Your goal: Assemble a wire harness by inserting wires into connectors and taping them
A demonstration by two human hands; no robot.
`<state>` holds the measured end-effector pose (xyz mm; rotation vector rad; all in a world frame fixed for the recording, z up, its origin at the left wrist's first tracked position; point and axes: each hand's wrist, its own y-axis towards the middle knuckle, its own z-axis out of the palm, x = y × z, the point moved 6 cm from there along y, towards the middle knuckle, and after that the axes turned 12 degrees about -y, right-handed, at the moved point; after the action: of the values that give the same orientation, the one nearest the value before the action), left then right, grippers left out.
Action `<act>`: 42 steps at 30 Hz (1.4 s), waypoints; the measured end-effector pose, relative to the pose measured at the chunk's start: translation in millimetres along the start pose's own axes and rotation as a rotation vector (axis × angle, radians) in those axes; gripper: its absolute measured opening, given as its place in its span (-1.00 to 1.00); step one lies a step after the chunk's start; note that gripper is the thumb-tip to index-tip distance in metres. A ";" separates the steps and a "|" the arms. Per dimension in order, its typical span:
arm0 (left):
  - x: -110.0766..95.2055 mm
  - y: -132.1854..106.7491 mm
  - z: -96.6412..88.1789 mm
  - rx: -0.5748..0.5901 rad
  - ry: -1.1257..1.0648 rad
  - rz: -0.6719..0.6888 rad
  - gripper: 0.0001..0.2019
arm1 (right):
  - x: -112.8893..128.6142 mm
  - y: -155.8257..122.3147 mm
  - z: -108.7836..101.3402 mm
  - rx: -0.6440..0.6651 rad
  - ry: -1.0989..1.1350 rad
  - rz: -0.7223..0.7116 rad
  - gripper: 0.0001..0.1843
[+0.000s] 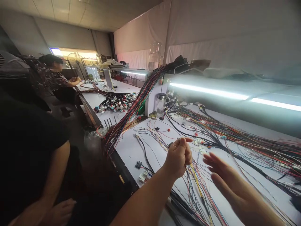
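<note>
My left hand (179,157) is closed in a fist over the middle of the worktable (128,153). Thin coloured wires (196,179) run down from beneath it, and small tips poke out above the thumb. To its right my right hand (227,183) is held open, fingers stretched out and slightly blurred, with nothing in it. White connectors (198,142) lie just beyond the two hands. Left of my left hand, a black cable (145,152) lies near a black connector (138,164) and a white connector (144,176).
A thick wire bundle (141,100) hangs from the shelf to the table edge. Behind it is a heap of connectors (117,103). A lidded jar (161,105) stands by the divider. More harness wires (235,135) stretch right. A person's forearm (57,172) is close at left; another person (56,75) sits farther back.
</note>
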<state>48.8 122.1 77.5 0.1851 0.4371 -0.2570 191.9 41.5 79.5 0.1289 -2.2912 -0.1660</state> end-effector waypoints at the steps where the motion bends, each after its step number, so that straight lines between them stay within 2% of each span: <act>1: -1.4 -0.8 1.9 0.011 0.002 0.014 -0.67 | 11.2 13.2 18.6 0.079 0.116 0.011 -0.36; 3: -5.7 -1.3 2.9 0.007 0.007 0.050 -0.65 | 34.2 32.2 49.8 0.162 0.306 0.004 -0.32; 5: -10.7 0.1 0.8 -0.020 0.023 0.070 -0.63 | 46.4 39.7 73.4 0.224 0.423 0.026 -0.36; 7: -15.6 3.0 -4.2 -0.062 0.031 0.063 -0.63 | 42.3 37.3 92.1 0.325 0.470 0.103 -0.43; 10: -18.7 8.9 -18.0 -0.170 -0.049 -0.012 -0.66 | 15.3 28.9 107.4 0.425 0.483 0.233 -0.51; 13: -12.7 12.9 -35.6 -0.330 -0.153 -0.142 -0.73 | -9.3 30.0 109.9 0.415 0.377 0.219 -0.56; 15: -11.2 14.5 -43.0 -0.390 -0.084 -0.125 -0.73 | -15.5 33.7 110.3 0.403 0.246 0.152 -0.55; 19: -14.6 16.5 -36.5 -0.313 0.194 0.028 -0.67 | -11.4 38.5 109.3 0.340 0.136 0.041 -0.58; 25: -12.2 17.3 -28.8 -0.268 0.046 -0.106 -0.71 | -9.4 36.5 108.0 0.253 0.339 -0.010 -0.59; 30: -6.2 17.9 -22.7 -0.207 0.058 -0.185 -0.73 | -14.5 37.4 108.8 0.237 0.801 0.069 -0.63; 33: 2.4 17.7 -23.8 -0.183 0.155 -0.250 -0.73 | -18.8 41.8 107.0 0.162 0.999 0.111 -0.64; 37: 4.4 21.4 -34.4 -0.188 0.346 -0.244 -0.74 | -22.5 47.2 107.3 0.152 0.949 0.118 -0.59; 40: -3.8 25.6 -44.9 -0.255 0.505 -0.176 -0.74 | -26.1 48.1 106.2 0.159 0.797 0.129 -0.57; 42: -5.5 27.1 -47.7 -0.273 0.517 -0.204 -0.74 | -28.4 47.5 103.7 0.148 0.668 0.135 -0.57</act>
<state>32.9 160.0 40.7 -0.0671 1.0008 -0.3469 131.2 100.5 -2.1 0.0875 -1.6356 0.1070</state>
